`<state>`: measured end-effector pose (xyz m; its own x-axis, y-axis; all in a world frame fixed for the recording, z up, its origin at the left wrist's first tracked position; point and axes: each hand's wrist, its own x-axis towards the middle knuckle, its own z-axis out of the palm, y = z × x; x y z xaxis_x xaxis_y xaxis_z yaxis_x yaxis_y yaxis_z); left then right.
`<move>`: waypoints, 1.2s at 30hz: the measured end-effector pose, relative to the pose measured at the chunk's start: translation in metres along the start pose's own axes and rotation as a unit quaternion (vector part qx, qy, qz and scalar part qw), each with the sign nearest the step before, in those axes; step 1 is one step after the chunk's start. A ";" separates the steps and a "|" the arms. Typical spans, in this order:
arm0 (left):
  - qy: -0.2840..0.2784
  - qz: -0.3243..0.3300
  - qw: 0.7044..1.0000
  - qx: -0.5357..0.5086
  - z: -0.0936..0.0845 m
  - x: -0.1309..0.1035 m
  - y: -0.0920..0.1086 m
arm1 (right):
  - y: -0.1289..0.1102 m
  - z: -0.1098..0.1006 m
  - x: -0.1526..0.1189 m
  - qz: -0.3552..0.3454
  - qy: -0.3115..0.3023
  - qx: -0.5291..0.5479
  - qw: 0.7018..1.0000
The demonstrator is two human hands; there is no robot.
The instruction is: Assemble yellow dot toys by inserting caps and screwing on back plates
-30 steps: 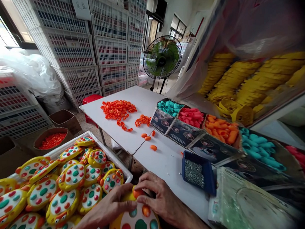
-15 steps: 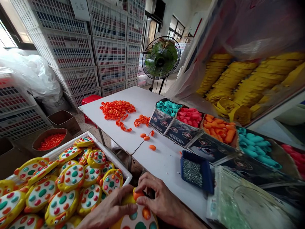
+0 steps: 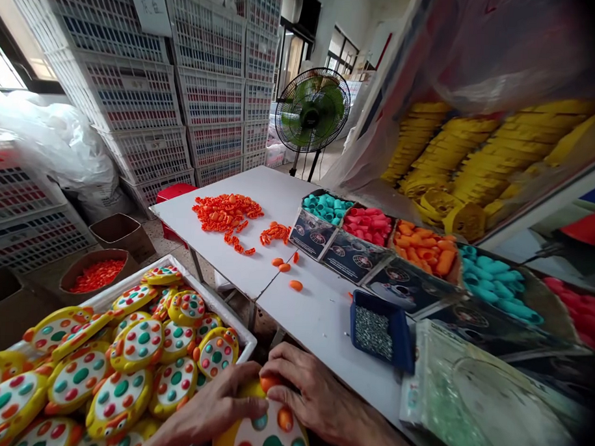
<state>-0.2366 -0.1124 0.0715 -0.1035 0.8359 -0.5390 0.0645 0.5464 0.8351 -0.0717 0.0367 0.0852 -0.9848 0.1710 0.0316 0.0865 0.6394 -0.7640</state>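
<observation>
At the bottom middle is a yellow toy with a white spotted face point(image 3: 254, 433), its lower part cut off by the frame edge. My left hand point(image 3: 210, 402) grips its left side, thumb lying across the white face. The fingers and thumb of my right hand point(image 3: 315, 396) are closed around a smooth orange plastic piece point(image 3: 269, 382) at the toy's top edge. Whether that piece is seated in the toy is hidden by my fingers. Finished-looking toys of the same kind point(image 3: 137, 345) lie heaped in a white crate point(image 3: 247, 341) to the left.
Orange parts point(image 3: 224, 214) lie on the white table point(image 3: 269, 319). A blue tray point(image 3: 404, 350) holds small metal pieces. Open boxes of teal point(image 3: 493, 275), pink point(image 3: 368, 220) and orange parts point(image 3: 426, 247) line the right side. A fan point(image 3: 312, 113) and stacked crates point(image 3: 209, 96) stand behind.
The view has shifted slightly. My right hand's fingers have curled further over the orange piece, while my left hand keeps its hold on the toy.
</observation>
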 end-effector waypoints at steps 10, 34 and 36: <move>-0.011 0.003 0.997 0.072 -0.004 -0.004 0.005 | 0.001 0.010 -0.005 -0.080 0.000 -0.121 0.989; 0.119 0.055 0.973 0.189 0.011 -0.015 -0.023 | 0.009 0.013 -0.012 0.126 0.078 0.114 0.982; 0.121 0.060 0.973 0.189 0.011 -0.013 -0.021 | 0.010 0.017 -0.015 0.083 0.114 0.071 0.987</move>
<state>-0.2258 -0.1347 0.0596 -0.3001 0.8835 -0.3598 0.4464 0.4634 0.7655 -0.0590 0.0279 0.0663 -0.8976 0.4396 0.0309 0.2057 0.4800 -0.8528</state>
